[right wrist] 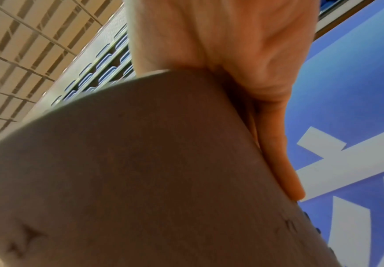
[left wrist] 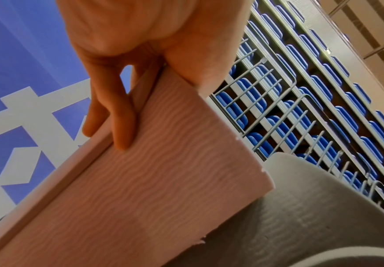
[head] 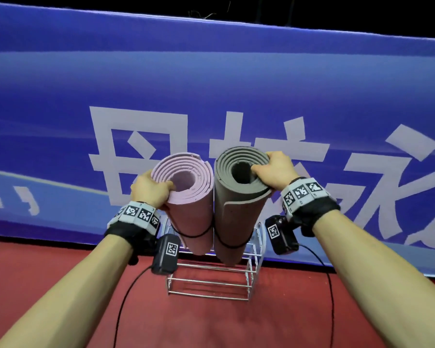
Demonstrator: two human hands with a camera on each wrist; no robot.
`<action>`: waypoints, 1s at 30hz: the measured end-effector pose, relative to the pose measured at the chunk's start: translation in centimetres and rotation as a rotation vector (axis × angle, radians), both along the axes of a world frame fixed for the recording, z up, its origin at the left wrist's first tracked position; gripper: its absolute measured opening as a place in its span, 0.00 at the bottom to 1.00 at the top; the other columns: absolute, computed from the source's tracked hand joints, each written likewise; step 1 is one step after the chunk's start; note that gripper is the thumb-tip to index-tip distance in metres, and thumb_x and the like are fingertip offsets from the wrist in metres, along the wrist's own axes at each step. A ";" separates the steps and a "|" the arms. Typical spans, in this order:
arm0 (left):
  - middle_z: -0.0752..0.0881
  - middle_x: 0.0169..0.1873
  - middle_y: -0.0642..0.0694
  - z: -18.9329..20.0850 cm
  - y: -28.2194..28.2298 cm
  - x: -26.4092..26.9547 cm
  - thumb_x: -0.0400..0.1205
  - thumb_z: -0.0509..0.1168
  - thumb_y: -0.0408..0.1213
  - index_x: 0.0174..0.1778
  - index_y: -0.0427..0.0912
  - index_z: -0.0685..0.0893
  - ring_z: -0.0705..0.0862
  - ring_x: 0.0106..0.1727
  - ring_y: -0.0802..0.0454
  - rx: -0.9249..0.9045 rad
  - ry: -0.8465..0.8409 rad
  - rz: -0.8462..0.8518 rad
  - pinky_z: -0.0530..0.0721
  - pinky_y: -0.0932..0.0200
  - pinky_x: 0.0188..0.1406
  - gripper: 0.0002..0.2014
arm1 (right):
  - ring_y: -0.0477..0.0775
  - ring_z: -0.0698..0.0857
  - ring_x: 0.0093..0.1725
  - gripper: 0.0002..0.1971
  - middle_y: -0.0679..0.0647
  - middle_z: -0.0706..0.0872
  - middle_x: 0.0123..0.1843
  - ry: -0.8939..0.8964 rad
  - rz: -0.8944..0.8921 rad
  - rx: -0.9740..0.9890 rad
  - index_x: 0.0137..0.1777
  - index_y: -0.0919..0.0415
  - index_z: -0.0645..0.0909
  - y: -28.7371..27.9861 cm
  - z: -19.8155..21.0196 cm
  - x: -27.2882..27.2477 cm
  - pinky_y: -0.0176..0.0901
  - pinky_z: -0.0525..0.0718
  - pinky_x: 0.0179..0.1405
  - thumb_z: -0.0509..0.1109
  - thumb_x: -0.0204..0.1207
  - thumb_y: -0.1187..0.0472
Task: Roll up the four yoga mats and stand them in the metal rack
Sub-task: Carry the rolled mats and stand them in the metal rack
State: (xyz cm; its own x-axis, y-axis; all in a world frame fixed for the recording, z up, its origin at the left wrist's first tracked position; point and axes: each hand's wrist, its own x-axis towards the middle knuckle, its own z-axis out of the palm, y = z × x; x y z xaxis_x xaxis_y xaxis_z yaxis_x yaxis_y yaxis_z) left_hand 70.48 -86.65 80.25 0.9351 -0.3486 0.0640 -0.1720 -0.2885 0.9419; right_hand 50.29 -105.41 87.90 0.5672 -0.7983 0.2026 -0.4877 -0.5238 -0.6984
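Observation:
Two rolled mats stand upright side by side in the metal rack [head: 211,280], each bound by a black band. My left hand [head: 152,188] grips the top rim of the pink mat [head: 191,209], thumb over the rolled edge; in the left wrist view its fingers [left wrist: 122,126] lie along the pink mat [left wrist: 140,189], with the grey mat [left wrist: 300,216] beside it. My right hand [head: 274,169] grips the top of the grey mat [head: 236,209], thumb hooked into the core; the right wrist view shows the fingers [right wrist: 278,153] against the grey mat [right wrist: 140,171]. No other mats are in view.
The rack stands on red floor [head: 211,322] against a blue banner [head: 211,84] with large white characters. The rack's front compartments [head: 209,287] hold nothing. Black cables [head: 126,305] trail from the wrist cameras across the floor. Blue stadium seats [left wrist: 323,117] rise behind the banner.

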 end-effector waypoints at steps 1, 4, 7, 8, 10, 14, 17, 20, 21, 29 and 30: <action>0.90 0.35 0.48 0.2 -1.0 0.8 0.60 0.75 0.42 0.35 0.51 0.84 0.89 0.37 0.39 0.002 -0.009 0.009 0.91 0.42 0.39 0.10 | 0.59 0.88 0.43 0.01 0.54 0.89 0.39 -0.011 0.005 0.014 0.38 0.54 0.84 -1.2 0.0 1.2 0.50 0.88 0.42 0.72 0.69 0.58; 0.90 0.35 0.47 0.5 -4.1 3.8 0.58 0.74 0.43 0.36 0.52 0.84 0.89 0.37 0.39 -0.008 0.010 0.063 0.90 0.42 0.41 0.12 | 0.60 0.89 0.41 0.05 0.58 0.90 0.41 -0.051 0.036 0.056 0.43 0.60 0.85 -4.7 -0.2 4.9 0.55 0.91 0.35 0.72 0.68 0.62; 0.91 0.34 0.49 -0.2 -6.9 7.3 0.55 0.73 0.45 0.38 0.55 0.86 0.90 0.34 0.39 -0.016 0.047 0.067 0.91 0.42 0.37 0.15 | 0.59 0.88 0.44 0.08 0.58 0.90 0.41 -0.061 0.021 0.080 0.45 0.63 0.87 -8.1 -0.8 8.3 0.49 0.89 0.43 0.73 0.68 0.63; 0.90 0.34 0.49 -0.4 -7.9 8.4 0.55 0.74 0.44 0.38 0.55 0.86 0.90 0.34 0.39 -0.008 0.054 0.071 0.91 0.42 0.37 0.15 | 0.58 0.88 0.44 0.06 0.57 0.89 0.40 -0.055 0.023 0.094 0.44 0.61 0.87 -9.2 -1.0 9.6 0.47 0.88 0.44 0.73 0.68 0.63; 0.90 0.33 0.48 -1.1 -9.8 11.0 0.55 0.74 0.43 0.37 0.53 0.86 0.90 0.34 0.39 0.005 0.057 0.071 0.91 0.42 0.36 0.14 | 0.57 0.88 0.41 0.02 0.53 0.87 0.36 -0.038 0.034 0.111 0.38 0.57 0.85 -11.2 -1.6 12.1 0.47 0.88 0.40 0.73 0.68 0.64; 0.90 0.31 0.48 -2.8 -13.4 16.1 0.53 0.74 0.46 0.38 0.52 0.87 0.90 0.32 0.39 0.035 0.045 0.064 0.90 0.41 0.35 0.17 | 0.57 0.89 0.35 0.05 0.56 0.88 0.36 0.008 0.035 0.137 0.42 0.59 0.87 -14.0 -3.1 17.1 0.49 0.88 0.20 0.73 0.66 0.64; 0.90 0.31 0.46 -3.9 -15.6 19.4 0.59 0.75 0.40 0.38 0.49 0.87 0.90 0.29 0.41 0.088 0.076 0.026 0.90 0.43 0.31 0.12 | 0.61 0.90 0.37 0.07 0.58 0.89 0.37 0.040 0.007 0.180 0.43 0.62 0.87 -16.4 -4.8 21.2 0.57 0.89 0.25 0.73 0.65 0.64; 0.89 0.32 0.48 -5.5 -17.9 22.6 0.60 0.75 0.39 0.40 0.49 0.87 0.90 0.33 0.42 0.149 0.095 0.010 0.91 0.45 0.34 0.13 | 0.63 0.90 0.39 0.08 0.59 0.90 0.37 0.066 -0.038 0.235 0.43 0.65 0.87 -18.8 -7.1 25.0 0.61 0.91 0.35 0.74 0.65 0.63; 0.89 0.32 0.49 -6.1 -18.4 23.3 0.62 0.76 0.38 0.41 0.49 0.87 0.89 0.34 0.43 0.172 0.098 0.000 0.91 0.46 0.36 0.12 | 0.63 0.89 0.40 0.09 0.59 0.89 0.39 0.070 -0.060 0.247 0.44 0.65 0.87 -19.3 -8.0 25.7 0.61 0.91 0.39 0.74 0.65 0.62; 0.89 0.34 0.45 -11.9 -24.0 28.5 0.61 0.74 0.39 0.40 0.47 0.87 0.89 0.37 0.39 0.330 0.144 -0.038 0.91 0.44 0.37 0.12 | 0.60 0.86 0.46 0.08 0.58 0.89 0.43 0.139 -0.137 0.302 0.44 0.62 0.87 -24.5 -15.4 30.5 0.51 0.88 0.49 0.76 0.66 0.60; 0.89 0.34 0.45 -12.2 -23.9 28.7 0.61 0.74 0.39 0.39 0.47 0.86 0.88 0.37 0.40 0.335 0.149 -0.029 0.90 0.44 0.37 0.11 | 0.60 0.85 0.46 0.07 0.58 0.89 0.43 0.144 -0.137 0.300 0.43 0.61 0.86 -24.5 -15.9 30.7 0.46 0.85 0.49 0.76 0.67 0.60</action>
